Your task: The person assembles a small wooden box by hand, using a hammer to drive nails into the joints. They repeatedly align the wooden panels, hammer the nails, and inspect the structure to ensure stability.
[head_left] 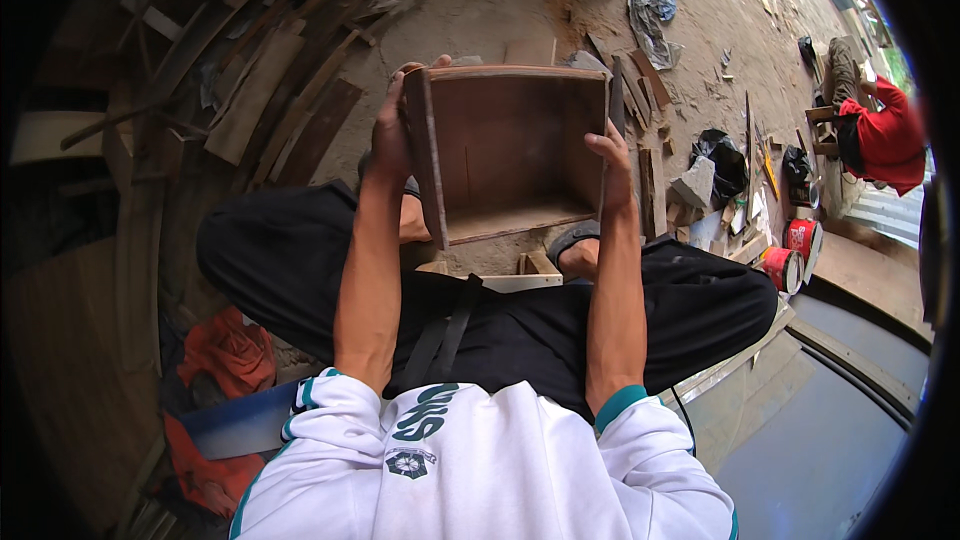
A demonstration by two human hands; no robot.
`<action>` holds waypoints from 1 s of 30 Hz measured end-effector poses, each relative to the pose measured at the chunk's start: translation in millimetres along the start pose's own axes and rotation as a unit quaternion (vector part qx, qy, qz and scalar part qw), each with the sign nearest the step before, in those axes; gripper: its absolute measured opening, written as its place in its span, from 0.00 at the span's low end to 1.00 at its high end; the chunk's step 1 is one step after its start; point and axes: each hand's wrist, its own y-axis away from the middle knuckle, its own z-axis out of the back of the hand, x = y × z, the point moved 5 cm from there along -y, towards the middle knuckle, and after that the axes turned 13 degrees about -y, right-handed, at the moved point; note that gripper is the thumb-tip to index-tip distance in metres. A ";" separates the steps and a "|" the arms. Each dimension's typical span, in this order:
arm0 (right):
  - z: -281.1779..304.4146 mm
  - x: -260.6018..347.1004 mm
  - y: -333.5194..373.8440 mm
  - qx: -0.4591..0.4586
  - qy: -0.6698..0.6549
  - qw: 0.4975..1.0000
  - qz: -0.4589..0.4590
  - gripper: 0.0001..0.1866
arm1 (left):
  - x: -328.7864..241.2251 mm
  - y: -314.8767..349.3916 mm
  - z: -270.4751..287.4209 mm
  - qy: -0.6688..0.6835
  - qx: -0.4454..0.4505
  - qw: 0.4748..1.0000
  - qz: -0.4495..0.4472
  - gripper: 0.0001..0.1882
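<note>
Between both hands, above my lap and feet, I hold a dark reddish-brown wooden drawer [515, 155] with its open side toward me. My left hand [392, 135] grips its left side, where a thicker, worn board runs along the edge; some fingertips show over the top left corner. My right hand [616, 165] clasps the right side, thumb at the rim and the other fingers mostly hidden behind it. The inside of the drawer is bare, with a thin seam down its base panel.
Scrap planks [290, 105] pile up at the left. Offcuts, black plastic bags [720, 162] and red cans [785, 268] lie at the right. An orange cloth [228, 352] is by my left side. At the far right sits a person in a red top [890, 135].
</note>
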 end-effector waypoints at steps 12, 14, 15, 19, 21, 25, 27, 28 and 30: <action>-27.5 16.1 3.8 0.046 0.158 0.982 0.088 0.38 | 21.1 -1.1 33.0 0.013 0.011 0.998 0.065 0.28; -27.2 13.5 4.2 0.047 0.162 0.982 0.080 0.39 | 22.2 -2.5 37.5 0.040 0.012 0.996 0.084 0.29; -28.1 14.3 4.7 0.053 0.190 0.976 0.088 0.39 | 24.5 -4.5 44.2 0.051 0.018 0.995 0.089 0.29; -43.2 17.8 9.5 0.066 0.261 0.956 0.117 0.41 | 22.6 -1.0 56.3 0.118 0.161 0.974 0.106 0.30; -47.0 19.3 10.5 0.072 0.294 0.941 0.150 0.41 | 26.5 -2.8 70.5 0.067 0.103 0.987 0.105 0.32; -54.5 23.3 13.2 0.078 0.292 0.941 0.152 0.41 | 30.7 -7.1 77.7 -0.010 -0.025 0.991 0.129 0.34; -52.7 23.7 13.6 0.073 0.317 0.933 0.152 0.42 | 29.3 -5.5 70.6 -0.010 -0.014 0.992 0.125 0.34; -53.6 24.5 13.9 0.071 0.330 0.929 0.151 0.43 | 27.3 -3.6 65.2 -0.010 -0.009 0.992 0.122 0.34; -55.4 27.0 15.3 0.062 0.292 0.946 0.130 0.45 | 23.7 -0.7 52.9 0.017 0.017 0.991 0.131 0.34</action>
